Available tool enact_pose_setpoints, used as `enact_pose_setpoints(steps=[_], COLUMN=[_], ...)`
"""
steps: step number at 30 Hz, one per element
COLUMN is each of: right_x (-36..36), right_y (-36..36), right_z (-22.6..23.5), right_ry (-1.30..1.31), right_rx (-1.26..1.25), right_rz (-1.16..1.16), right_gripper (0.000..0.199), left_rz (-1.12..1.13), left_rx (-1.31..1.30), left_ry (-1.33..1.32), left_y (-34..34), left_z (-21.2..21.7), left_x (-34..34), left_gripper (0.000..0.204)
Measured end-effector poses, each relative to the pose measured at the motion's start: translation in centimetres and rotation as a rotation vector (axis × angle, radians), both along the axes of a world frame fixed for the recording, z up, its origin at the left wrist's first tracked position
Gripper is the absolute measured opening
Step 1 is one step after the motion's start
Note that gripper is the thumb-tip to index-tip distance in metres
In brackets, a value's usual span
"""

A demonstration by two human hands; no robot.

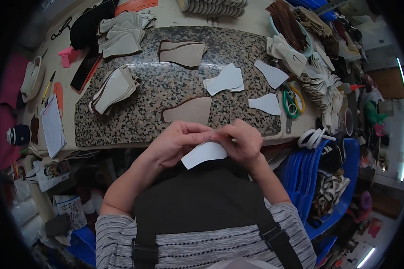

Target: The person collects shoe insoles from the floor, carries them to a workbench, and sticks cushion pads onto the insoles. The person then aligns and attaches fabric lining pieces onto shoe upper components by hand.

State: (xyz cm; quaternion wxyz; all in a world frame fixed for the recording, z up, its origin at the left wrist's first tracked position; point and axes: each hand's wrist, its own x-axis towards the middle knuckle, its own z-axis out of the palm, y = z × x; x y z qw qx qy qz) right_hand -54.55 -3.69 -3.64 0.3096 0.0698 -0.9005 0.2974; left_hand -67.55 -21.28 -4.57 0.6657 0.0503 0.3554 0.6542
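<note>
Pinched between both hands at the near edge of a speckled granite slab (157, 85): 1 flat white cut piece (204, 154), smooth and stiff-looking, with a curved lower edge, held just above a dark apron (202, 197). Left hand (177, 141) closed on the piece's upper edge, thumb and fingers pressed together; right hand (240, 141) likewise clamped on the same edge, knuckles of the 2 hands touching.

Laid out on the mottled black-and-tan stone: a tan suede-like panel with dark trim (188, 110) just beyond the hands, a second tan panel (182, 52) farther back, a fanned stack of pale pieces (114, 89) to the left, and 3 groups of white cut shapes (226, 80) to the right. Beside the slab on the right, green and yellow scissors (292, 103) and a thick fan of cream layers (318, 83). On the pale bench to the left, a notepad (52, 125) and a pencil (48, 87). Stacked blue plastic stools (309, 175) at lower right; cluttered workshop all round, fluorescent tubes glowing at the right rim.
</note>
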Motion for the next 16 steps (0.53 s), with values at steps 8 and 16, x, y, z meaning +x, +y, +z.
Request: enact_pose_setpoints(steps=[8, 16], right_x=[-1.3, 1.8], right_y=[-0.7, 1.6], right_z=[2.3, 5.7], right_ry=[0.127, -0.9], right_rx=[-0.023, 0.026], right_rz=[0.141, 0.272], right_gripper=[0.026, 0.029], left_rz=[0.26, 0.458], left_rx=[-0.169, -0.156], left_ry=[0.406, 0.613], left_y=[-1.2, -2.1], left_z=[-1.5, -0.5], left_x=[-0.2, -2.9], left_gripper=[0.023, 0.025])
